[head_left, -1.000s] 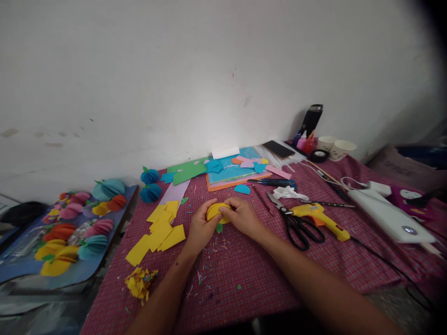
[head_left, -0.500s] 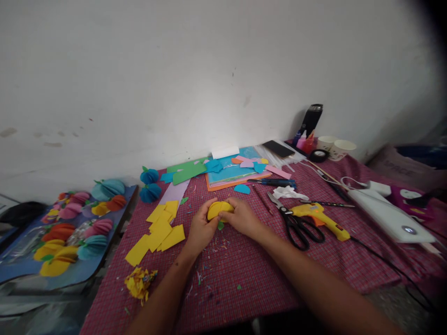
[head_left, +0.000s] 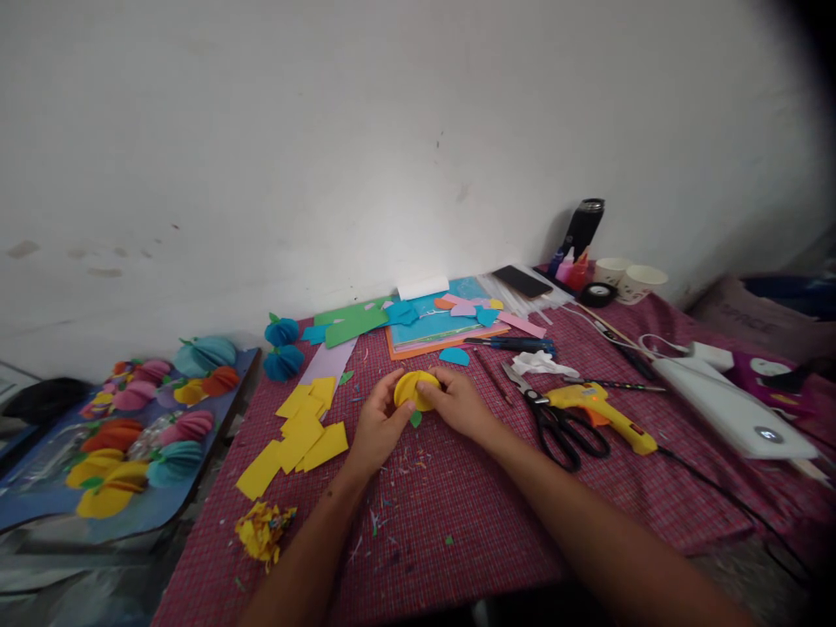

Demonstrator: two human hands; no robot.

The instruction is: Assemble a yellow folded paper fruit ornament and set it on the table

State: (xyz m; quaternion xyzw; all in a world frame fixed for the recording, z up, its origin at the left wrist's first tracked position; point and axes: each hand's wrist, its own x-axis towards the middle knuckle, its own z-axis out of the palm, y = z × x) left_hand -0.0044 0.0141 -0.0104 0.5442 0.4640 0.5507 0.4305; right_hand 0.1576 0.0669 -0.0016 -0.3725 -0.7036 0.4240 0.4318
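Head view: hands (head_left: 380, 420) angled inward

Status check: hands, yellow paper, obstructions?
Left hand and right hand both holding yellow paper piece. Green leaf shows at its near edge; attachment unclear. Scissors and glue gun lie right, apart from both hands.

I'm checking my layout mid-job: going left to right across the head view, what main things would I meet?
Teal paper ball → crumpled yellow paper → held yellow paper piece → blue half-circle → dark red stick → yellow glue gun → white device.
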